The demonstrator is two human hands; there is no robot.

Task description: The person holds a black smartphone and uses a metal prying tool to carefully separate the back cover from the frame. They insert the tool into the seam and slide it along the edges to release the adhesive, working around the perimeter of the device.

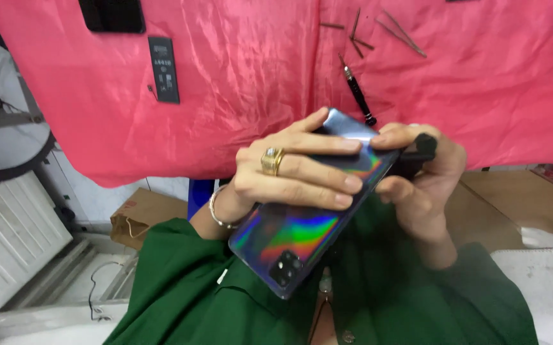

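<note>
A smartphone (302,236) with an iridescent rainbow back and a square camera block faces up, held over my lap. My left hand (295,169), wearing a gold ring and a bracelet, lies across the phone's back with fingers wrapped over it. My right hand (427,185) grips the phone's far right edge, and its fingers also pinch a small black tool or part (425,148) against that edge. What the black piece touches is hidden by my fingers.
A pink cloth (238,83) covers the work surface ahead. On it lie a black phone battery (164,69), a black screwdriver (357,92), several thin rods (379,32) and a dark phone (111,15). A brown paper bag (142,217) sits on the floor at left.
</note>
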